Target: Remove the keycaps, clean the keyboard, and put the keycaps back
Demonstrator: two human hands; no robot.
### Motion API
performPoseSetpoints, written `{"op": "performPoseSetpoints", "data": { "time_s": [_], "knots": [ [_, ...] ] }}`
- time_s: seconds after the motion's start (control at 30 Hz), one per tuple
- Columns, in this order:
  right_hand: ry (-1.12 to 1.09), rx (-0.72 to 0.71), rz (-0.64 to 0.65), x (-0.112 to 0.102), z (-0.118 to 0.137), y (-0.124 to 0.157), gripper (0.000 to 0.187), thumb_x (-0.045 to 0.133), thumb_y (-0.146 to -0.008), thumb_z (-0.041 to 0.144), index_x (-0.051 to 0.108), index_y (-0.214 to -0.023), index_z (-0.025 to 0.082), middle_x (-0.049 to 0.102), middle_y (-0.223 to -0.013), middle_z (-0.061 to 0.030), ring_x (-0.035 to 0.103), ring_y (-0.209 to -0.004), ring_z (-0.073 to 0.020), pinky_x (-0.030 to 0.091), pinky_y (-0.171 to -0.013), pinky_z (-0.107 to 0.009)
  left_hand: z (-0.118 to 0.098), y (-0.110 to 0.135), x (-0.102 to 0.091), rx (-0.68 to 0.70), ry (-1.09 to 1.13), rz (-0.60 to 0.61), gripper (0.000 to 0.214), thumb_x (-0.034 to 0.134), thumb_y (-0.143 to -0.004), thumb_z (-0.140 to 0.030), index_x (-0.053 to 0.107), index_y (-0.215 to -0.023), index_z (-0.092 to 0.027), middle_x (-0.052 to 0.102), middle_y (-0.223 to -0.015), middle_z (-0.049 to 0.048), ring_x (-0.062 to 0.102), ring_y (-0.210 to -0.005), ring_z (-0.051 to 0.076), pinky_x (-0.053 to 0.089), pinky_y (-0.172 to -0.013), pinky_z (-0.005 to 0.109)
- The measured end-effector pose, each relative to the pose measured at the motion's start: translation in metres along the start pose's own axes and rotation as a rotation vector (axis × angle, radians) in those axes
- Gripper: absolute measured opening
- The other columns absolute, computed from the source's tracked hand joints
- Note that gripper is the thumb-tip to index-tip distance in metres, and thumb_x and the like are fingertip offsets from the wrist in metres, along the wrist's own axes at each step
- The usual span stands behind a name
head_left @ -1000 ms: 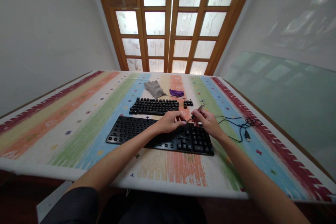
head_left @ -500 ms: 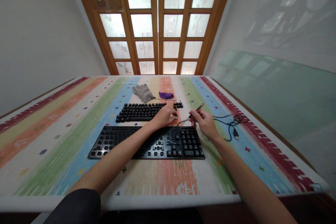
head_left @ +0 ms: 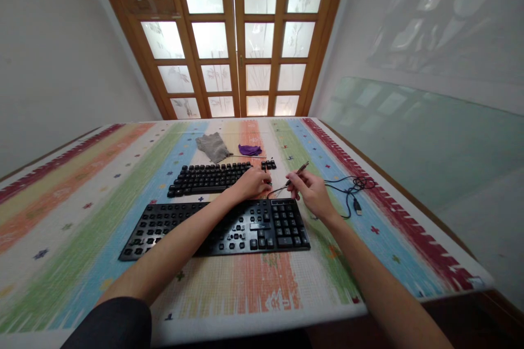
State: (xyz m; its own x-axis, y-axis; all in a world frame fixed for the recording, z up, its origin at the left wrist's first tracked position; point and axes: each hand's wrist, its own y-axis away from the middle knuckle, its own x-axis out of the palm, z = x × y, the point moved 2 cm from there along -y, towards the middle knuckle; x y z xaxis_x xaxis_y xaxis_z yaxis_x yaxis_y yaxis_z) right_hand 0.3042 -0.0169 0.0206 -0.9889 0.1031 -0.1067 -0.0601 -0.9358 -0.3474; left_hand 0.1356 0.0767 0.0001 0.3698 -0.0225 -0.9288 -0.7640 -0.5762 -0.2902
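A black keyboard (head_left: 213, 226) lies close to me with many of its keycaps off. Beyond it, loose black keycaps (head_left: 204, 177) are laid out in rows, with a small group (head_left: 268, 164) at their right end. My left hand (head_left: 251, 182) rests at the right end of those rows, fingers curled down in a pinch; what they hold is hidden. Just past the keyboard's number pad, my right hand (head_left: 309, 192) is closed on a thin keycap puller (head_left: 297, 172), whose wire end points toward my left hand.
A grey cloth (head_left: 213, 146) and a purple cloth (head_left: 249, 149) lie behind the keycap rows. The keyboard's black USB cable (head_left: 352, 188) is bunched to the right. A striped, multicoloured cover (head_left: 82, 196) spreads over the table. Wooden glazed doors stand behind it.
My left hand has left the keyboard and moved forward to the right end of the keycap rows. My right hand lifted off the keys with the puller. My view shifted right.
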Motion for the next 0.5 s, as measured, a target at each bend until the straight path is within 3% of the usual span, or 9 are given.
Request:
{"op": "performPoseSetpoints", "data": {
  "time_s": [0.23, 0.5],
  "knots": [
    [0.026, 0.003, 0.020, -0.0018, -0.0026, 0.0004, 0.041, 0.063, -0.083, 0.057, 0.060, -0.082, 0.016, 0.063, -0.061, -0.0013, 0.055, -0.045, -0.0121, 0.043, -0.043, -0.024, 0.0026, 0.0020, -0.0072, 0.023, -0.004, -0.021, 0.007, 0.074, -0.077, -0.022, 0.073, -0.080, -0.016, 0.065, -0.087, 0.0067, 0.059, -0.086, 0.021, 0.047, -0.081, 0.032],
    [0.029, 0.003, 0.007, -0.0003, -0.0003, 0.0010, 0.042, 0.063, -0.082, 0.058, 0.060, -0.082, 0.016, 0.063, -0.061, -0.0017, 0.055, -0.044, -0.0121, 0.043, -0.042, -0.025, 0.0027, -0.0030, 0.0021, 0.013, -0.015, -0.095, 0.007, 0.069, -0.078, -0.018, 0.070, -0.084, -0.015, 0.061, -0.094, 0.0066, 0.058, -0.091, 0.021, 0.048, -0.086, 0.033]
  ]
}}
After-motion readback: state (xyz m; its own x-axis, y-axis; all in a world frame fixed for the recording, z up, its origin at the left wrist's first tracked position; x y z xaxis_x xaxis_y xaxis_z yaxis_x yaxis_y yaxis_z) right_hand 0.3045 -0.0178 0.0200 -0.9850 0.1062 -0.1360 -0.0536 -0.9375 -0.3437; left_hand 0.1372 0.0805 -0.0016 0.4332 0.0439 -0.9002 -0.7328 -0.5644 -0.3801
